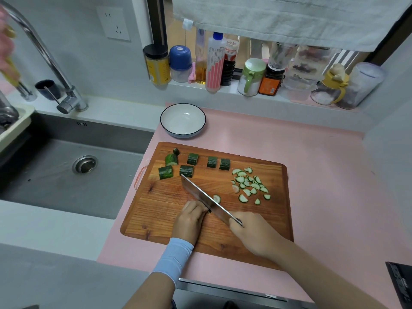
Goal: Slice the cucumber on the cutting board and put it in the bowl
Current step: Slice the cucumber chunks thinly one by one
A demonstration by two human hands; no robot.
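Right hand (247, 230) clamped on knife (200, 192) handle; left hand (191, 216) curled over a half-hidden cucumber piece (209, 211) at the blade; slices (249, 184) at board's (156, 215) 2 o'clock, chunks (191, 165) at 11; bowl (182, 121) empty at 12; risk: short piece slips, blade nicks knuckles.

Bowl (182, 120) behind cutting board (169, 210) (sink (66, 175) left); cucumber chunks (192, 159) on board.

Mostly hidden under the curled fingers of the left hand (192, 216) and behind the knife (200, 195): the cucumber piece (209, 211), only a dark sliver showing. Buried in the right hand (249, 230): the knife's handle. Blurred and cut off at the left edge: something pink and yellow (5, 47). Cut off too: rack (15, 128), towel (289, 18), black panel (401, 284). Too small to read: bottle labels (215, 63).
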